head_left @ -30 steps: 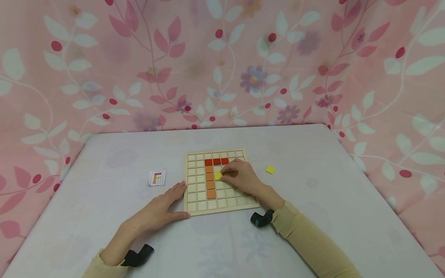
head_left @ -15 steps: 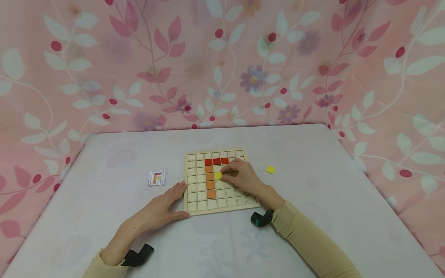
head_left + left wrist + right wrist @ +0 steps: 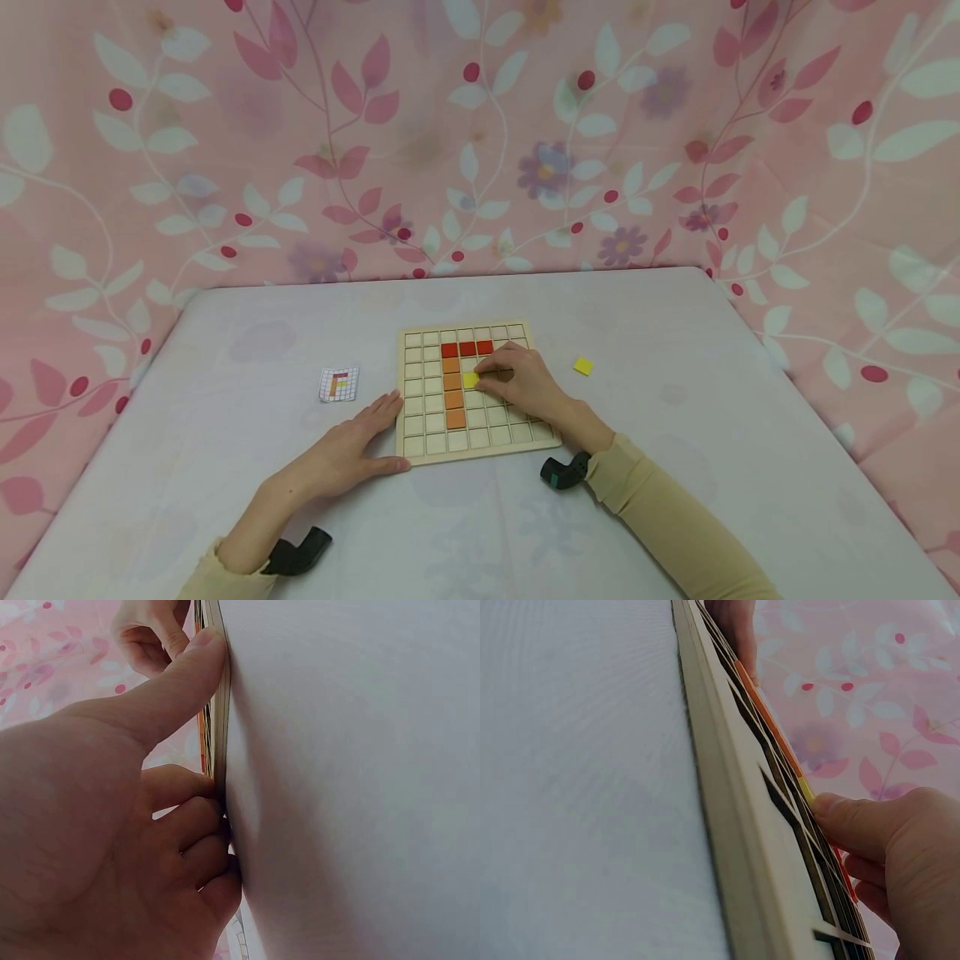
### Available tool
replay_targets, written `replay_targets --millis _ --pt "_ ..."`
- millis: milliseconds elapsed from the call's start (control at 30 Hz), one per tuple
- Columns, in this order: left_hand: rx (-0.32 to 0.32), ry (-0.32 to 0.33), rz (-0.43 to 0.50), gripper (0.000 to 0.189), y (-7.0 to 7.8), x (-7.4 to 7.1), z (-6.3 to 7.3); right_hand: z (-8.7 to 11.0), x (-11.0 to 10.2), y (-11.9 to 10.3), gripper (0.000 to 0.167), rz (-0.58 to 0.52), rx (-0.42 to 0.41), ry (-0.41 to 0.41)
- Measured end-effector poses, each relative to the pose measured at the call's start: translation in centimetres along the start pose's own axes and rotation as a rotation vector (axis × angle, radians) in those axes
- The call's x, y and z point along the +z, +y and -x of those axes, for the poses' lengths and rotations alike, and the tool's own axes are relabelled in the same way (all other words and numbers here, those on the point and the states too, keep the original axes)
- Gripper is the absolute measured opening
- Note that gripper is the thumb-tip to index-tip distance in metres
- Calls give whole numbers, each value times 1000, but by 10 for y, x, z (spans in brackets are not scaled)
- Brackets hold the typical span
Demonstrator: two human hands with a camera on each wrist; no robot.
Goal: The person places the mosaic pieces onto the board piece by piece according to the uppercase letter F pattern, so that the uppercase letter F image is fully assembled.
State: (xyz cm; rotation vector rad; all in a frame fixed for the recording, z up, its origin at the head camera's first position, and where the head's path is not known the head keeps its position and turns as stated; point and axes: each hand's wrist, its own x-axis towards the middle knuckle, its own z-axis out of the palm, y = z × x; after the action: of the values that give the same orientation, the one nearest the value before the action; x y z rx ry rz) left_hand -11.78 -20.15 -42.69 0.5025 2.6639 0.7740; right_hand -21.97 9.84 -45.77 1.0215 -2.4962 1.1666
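Observation:
A wooden grid board [image 3: 480, 456] lies on the table, with a row of red tiles [image 3: 467, 348] and a column of orange tiles [image 3: 455, 399] in its squares. My right hand [image 3: 525, 385] pinches a yellow tile [image 3: 470, 380] at the square beside the orange column; the tile's far side is hidden by the fingertips. In the right wrist view the thumb [image 3: 836, 810] meets the yellow tile's edge [image 3: 805, 788] at board level. My left hand [image 3: 345, 450] rests with spread fingers against the board's left edge, its thumb [image 3: 202, 656] on the front left corner.
A second yellow tile [image 3: 582, 367] lies on the tabletop right of the board. To the left is a small paper card [image 3: 339, 385] printed with a coloured grid pattern. Behind the white-covered table [image 3: 675, 517] hangs a pink floral cloth [image 3: 420, 142].

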Motion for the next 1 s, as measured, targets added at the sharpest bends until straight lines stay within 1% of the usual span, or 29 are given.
replay_targets --millis 233,333,400,533,633,667,767,1000 --pt "-9 -1 9 96 0 -2 2 -2 0 -2 21 -2 7 -3" --pt "-14 -3 18 95 0 -2 2 -4 -4 -4 22 -21 31 4" --pt "-16 -6 24 95 1 -2 2 -5 -9 -6 22 -32 63 9" --pt "-15 -6 20 96 1 -1 1 -4 -27 -9 23 -55 175 1" --pt "-10 -2 14 96 -1 -1 1 0 -42 -5 25 -59 268 0" --pt "-10 -1 12 96 -1 0 0 2 -47 -3 25 -54 286 3" --pt "-9 0 12 96 -1 0 0 10 -63 5 25 -26 321 31" --pt "-12 -5 9 95 0 -2 1 33 -96 24 26 21 327 102"
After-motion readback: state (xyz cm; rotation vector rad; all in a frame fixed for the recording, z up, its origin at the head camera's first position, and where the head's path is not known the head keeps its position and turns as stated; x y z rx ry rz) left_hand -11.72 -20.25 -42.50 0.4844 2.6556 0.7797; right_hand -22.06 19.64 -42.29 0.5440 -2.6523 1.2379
